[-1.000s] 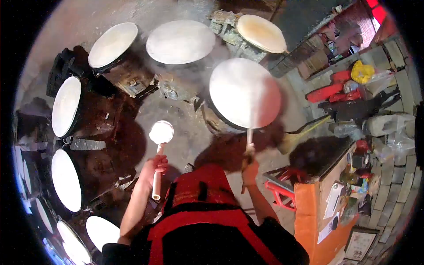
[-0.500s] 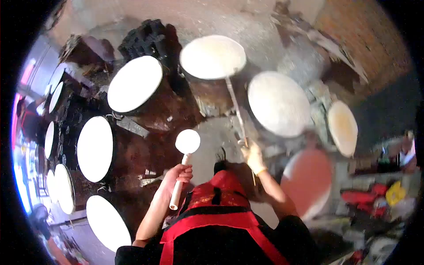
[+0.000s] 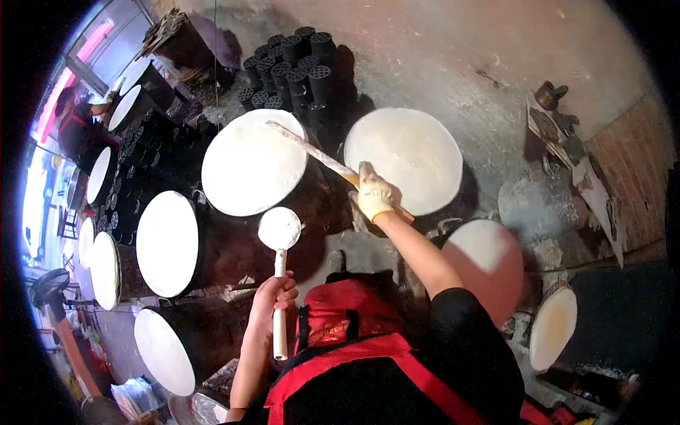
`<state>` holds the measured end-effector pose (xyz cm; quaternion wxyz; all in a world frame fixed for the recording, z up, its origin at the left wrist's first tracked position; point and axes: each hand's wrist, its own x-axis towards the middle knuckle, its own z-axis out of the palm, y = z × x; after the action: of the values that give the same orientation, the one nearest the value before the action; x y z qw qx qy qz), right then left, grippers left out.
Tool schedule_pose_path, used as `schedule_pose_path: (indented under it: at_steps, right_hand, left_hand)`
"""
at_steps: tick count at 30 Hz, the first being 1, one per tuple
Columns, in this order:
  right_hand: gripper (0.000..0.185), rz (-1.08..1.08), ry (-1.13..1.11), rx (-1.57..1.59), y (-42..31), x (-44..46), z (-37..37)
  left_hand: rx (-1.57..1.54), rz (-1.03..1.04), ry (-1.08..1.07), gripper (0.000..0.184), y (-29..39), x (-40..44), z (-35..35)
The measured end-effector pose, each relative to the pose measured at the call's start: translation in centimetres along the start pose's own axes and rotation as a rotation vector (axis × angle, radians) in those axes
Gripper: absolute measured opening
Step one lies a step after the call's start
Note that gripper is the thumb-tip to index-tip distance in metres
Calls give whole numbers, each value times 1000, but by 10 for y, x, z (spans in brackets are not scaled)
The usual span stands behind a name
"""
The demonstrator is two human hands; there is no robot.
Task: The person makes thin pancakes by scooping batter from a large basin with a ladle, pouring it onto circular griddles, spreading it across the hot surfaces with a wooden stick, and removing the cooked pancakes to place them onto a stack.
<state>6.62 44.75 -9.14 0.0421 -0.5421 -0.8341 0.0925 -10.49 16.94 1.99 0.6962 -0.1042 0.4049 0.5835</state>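
My left hand (image 3: 275,294) is closed round the pale handle of a ladle (image 3: 280,228), whose round bowl is white with a smooth white content or coating. On my right hand (image 3: 374,195) is a light glove with a yellow cuff. Its fingers grip a long wooden stick (image 3: 312,149), pale-coated towards its far end. The stick's tip lies over a round white disc (image 3: 248,170) at centre left; contact cannot be made out. Under and behind my right hand is another white disc (image 3: 418,134). A third disc (image 3: 485,262) is partly in reddish shadow by my right elbow.
More white discs (image 3: 168,244) stand on dark drum-like bases to the left. Perforated black coal briquettes (image 3: 297,78) are stacked behind. A yellowish disc (image 3: 554,329) is at right. Another person (image 3: 78,127) stands at far left; a forearm (image 3: 74,354) shows lower left.
My view has turned and come closer to the discs. The stick has swung left, its tip going from the middle disc's near edge to over the left disc. The ladle stays in my left hand.
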Motion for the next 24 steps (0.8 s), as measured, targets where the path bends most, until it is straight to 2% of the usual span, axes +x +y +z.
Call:
schedule_pose_path:
  at_steps: [4,6,8,9,10,12,14,15,16,18,19,20,21,22,23,24]
  right_hand:
    - [49,32,-140,-67,7,20,1]
    - [42,-10,-72,-72,22,25,21]
    - [39,59,58,51,21,23,12]
    - [30,79,49,23,31,32,3]
    - [27,182,-52,63,33,37,-28]
    - [30,287,95,75,57,35,-82]
    - [29,487,247,305,135,34,-74]
    - [24,348,535,431,199,22,-53]
    - [27,400,530,801,243,-6,-82]
    - [34,540,664,1590,330,-62,-142]
    - [33,565,867,1568,303,-94,-186]
    - [32,662,972,1405,289,-128,-237]
    - [32,774,1061,1235,275,-163,-288]
    - [34,963,1032,943,291,-200,-315]
    - [41,757,1211,1073,304,-239,-325]
    - [42,772,1305,1037,326,-283,-333]
  left_hand:
    - [-46,-57,-13,19,31,36,26]
    - [-37,-84,-19,19,45,55,37]
    - [-24,-109,-46,19,56,70,47]
    - [-10,-126,-56,19,64,82,55]
    - [5,-146,-63,19,69,92,63]
    - [94,-156,-78,19,79,112,82]
    - [173,-188,-85,18,84,128,99]
    - [208,-209,-87,18,86,137,109]
    - [244,-230,-92,18,87,145,118]
    - [249,-297,-148,19,87,164,127]
    - [200,-360,-195,18,86,176,129]
    - [154,-431,-245,18,83,187,133]
    - [252,-416,-253,15,81,188,144]
    - [129,-481,-265,13,74,192,152]
    - [-50,-577,-252,11,66,195,164]
    - [-154,-645,-261,9,56,189,173]
